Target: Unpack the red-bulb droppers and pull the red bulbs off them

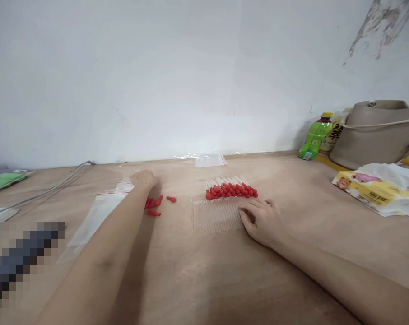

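My left hand (144, 178) is curled beside a clear zip bag (123, 184); its fingertips are turned away, so what they hold is hidden. Just nearer to me are several loose red rubber dropper bulbs (153, 213), one lying apart to the right. My right hand (263, 221) rests on the table with thumb and index finger pinched at the right end of a row of bare glass tubes (216, 215), seemingly on the outermost tube. Behind that row lies a pile of glass droppers (226, 180) fitted with red bulbs (231, 190), bulbs toward me.
Flat clear bags (99, 212) lie under my left forearm, and another small bag (209, 161) by the wall. A grey cable (62, 181) crosses at left. At right stand a green bottle (315, 137), a beige handbag (370, 135) and a yellow tissue pack (370, 187).
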A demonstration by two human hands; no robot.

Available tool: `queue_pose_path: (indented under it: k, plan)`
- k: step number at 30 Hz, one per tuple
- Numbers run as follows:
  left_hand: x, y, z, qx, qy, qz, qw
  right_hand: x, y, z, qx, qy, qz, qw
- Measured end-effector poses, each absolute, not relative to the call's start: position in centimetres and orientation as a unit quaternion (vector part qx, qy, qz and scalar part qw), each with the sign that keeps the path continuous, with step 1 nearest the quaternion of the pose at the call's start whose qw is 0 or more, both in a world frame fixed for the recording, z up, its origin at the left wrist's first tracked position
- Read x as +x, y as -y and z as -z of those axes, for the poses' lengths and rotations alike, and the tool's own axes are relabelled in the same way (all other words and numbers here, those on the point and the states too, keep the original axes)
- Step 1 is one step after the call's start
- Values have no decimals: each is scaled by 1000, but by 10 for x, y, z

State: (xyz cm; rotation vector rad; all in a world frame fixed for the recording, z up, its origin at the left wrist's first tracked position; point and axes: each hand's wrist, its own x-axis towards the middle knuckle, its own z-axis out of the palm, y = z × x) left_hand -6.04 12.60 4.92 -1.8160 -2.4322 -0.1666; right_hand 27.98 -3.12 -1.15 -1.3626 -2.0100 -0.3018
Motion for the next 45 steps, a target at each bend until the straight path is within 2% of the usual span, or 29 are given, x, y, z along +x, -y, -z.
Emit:
queue_pose_path:
  k: [5,9,15,19,23,26,29,41,45]
  plan:
    - [-56,-115,-68,-576,813,37,78,281,30,12,-515,777,101,347]
    - [-51,-88,-85,-606,793,21,60,282,28,15,-519,774,87,351]
    - [-49,-46,-77,-654,756,-7,-3,283,26,17,-520,775,85,350]
    - [-46,-40,-77,-660,751,3,-1,283,25,17,-527,771,83,348]
    - [-19,-37,-77,-691,720,57,12,283,26,16,-530,769,84,347]
    - [17,-32,-64,-795,582,171,-1,283,26,16,-529,769,89,348]
    - [49,-31,-47,-839,505,203,9,284,26,16,-526,772,89,347]
    - [57,-30,-27,-759,575,302,-35,284,27,12,-540,762,56,354]
    - [31,-4,-22,-719,600,350,-38,285,27,12,-526,750,66,395]
